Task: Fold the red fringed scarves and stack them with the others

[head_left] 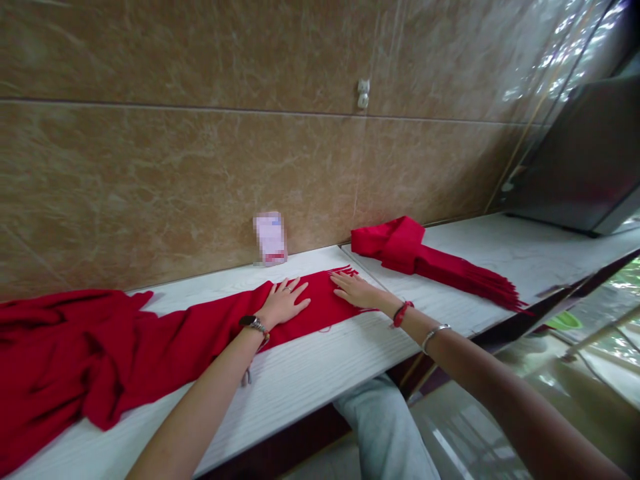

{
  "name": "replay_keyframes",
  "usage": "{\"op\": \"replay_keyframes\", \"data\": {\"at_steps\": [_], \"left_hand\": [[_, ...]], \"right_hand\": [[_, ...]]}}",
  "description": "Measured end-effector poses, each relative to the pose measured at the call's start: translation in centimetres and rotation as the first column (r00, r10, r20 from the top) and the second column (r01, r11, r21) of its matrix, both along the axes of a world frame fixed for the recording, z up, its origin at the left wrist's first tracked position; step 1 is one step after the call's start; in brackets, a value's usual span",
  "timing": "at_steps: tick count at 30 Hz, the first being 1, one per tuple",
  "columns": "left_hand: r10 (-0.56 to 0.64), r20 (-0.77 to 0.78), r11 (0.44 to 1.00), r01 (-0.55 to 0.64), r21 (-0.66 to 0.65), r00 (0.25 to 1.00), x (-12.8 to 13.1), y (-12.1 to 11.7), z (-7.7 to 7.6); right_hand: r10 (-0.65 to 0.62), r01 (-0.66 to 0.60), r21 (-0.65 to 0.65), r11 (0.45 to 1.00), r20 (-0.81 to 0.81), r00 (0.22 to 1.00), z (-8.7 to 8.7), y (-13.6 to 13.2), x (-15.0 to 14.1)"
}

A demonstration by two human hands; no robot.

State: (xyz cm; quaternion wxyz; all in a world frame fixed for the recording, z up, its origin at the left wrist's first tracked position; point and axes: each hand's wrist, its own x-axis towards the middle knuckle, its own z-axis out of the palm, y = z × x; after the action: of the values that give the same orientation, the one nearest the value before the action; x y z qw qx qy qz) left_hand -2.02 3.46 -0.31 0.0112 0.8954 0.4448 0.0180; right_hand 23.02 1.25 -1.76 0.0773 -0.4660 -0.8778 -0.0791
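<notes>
A long red scarf [200,333] runs along the white tabletop, crumpled in a heap at the left and smooth toward its fringed right end. My left hand [283,303] lies flat on the smooth part, fingers spread, palm down. Close to the fringe, my right hand [356,291] also rests flat on the cloth with its fingers stretched out. Neither hand grips the fabric. To the right, a second red scarf [405,247] lies folded over itself, with its fringed tail pointing toward the table's front edge.
A blurred-out pinkish card or phone [271,238] leans on the brown marbled wall [200,167]. A dark grey box-shaped appliance [580,153] stands at the table's far right. The white table [320,360] ends just before my knees; a green basin [565,321] sits below at right.
</notes>
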Motion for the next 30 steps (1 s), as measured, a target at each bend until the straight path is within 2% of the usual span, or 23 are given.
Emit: {"op": "replay_keyframes", "data": {"at_steps": [2,5,8,10,12,15,17,19,21,25,28,30], "left_hand": [[-0.003,-0.001,1.0,0.003,-0.002,1.0,0.0,0.1,-0.1],[-0.01,0.004,1.0,0.01,-0.002,1.0,-0.1,0.2,-0.2],[-0.014,0.011,1.0,0.014,0.003,1.0,-0.1,0.2,-0.2],[-0.013,0.007,1.0,0.013,0.003,1.0,-0.1,0.2,-0.2],[-0.013,0.001,1.0,0.013,0.003,1.0,-0.1,0.2,-0.1],[-0.013,-0.006,1.0,0.013,0.006,1.0,-0.1,0.1,0.0],[-0.012,-0.011,1.0,0.012,0.008,1.0,-0.1,0.0,0.1],[-0.012,-0.01,1.0,0.012,0.013,1.0,-0.1,0.0,0.1],[-0.014,-0.007,1.0,0.014,0.016,1.0,-0.1,0.0,0.1],[-0.016,-0.011,1.0,0.016,0.006,1.0,-0.2,0.0,0.0],[-0.017,-0.01,1.0,0.017,0.0,1.0,-0.2,0.1,0.0],[-0.019,-0.007,1.0,0.019,0.002,1.0,-0.2,0.1,-0.1]], "right_hand": [[-0.025,0.025,-0.003,1.0,0.037,0.999,-0.7,-0.1,1.2],[-0.144,0.144,0.005,0.99,0.051,0.988,-1.2,-0.3,4.0],[-0.231,0.232,-0.002,0.973,0.039,0.972,-0.9,-0.5,6.2],[-0.269,0.269,0.001,0.963,0.004,0.963,-0.4,-0.8,6.4],[-0.234,0.235,0.022,0.972,-0.043,0.971,0.3,-1.3,5.3],[-0.044,0.048,0.059,0.997,-0.07,0.997,0.8,-2.1,2.1],[0.053,-0.05,0.051,0.997,-0.057,0.997,0.7,-2.5,0.1],[0.08,-0.078,0.034,0.996,-0.033,0.996,0.3,-2.6,-0.7],[0.079,-0.079,0.035,0.996,0.006,0.997,-0.3,-2.5,-0.2],[0.04,-0.051,0.079,0.996,0.139,0.989,-1.0,-2.6,3.6],[-0.073,0.052,0.124,0.991,0.171,0.983,-0.6,-2.9,5.5],[-0.117,0.096,0.136,0.986,0.154,0.981,0.2,-2.8,5.2]]}}
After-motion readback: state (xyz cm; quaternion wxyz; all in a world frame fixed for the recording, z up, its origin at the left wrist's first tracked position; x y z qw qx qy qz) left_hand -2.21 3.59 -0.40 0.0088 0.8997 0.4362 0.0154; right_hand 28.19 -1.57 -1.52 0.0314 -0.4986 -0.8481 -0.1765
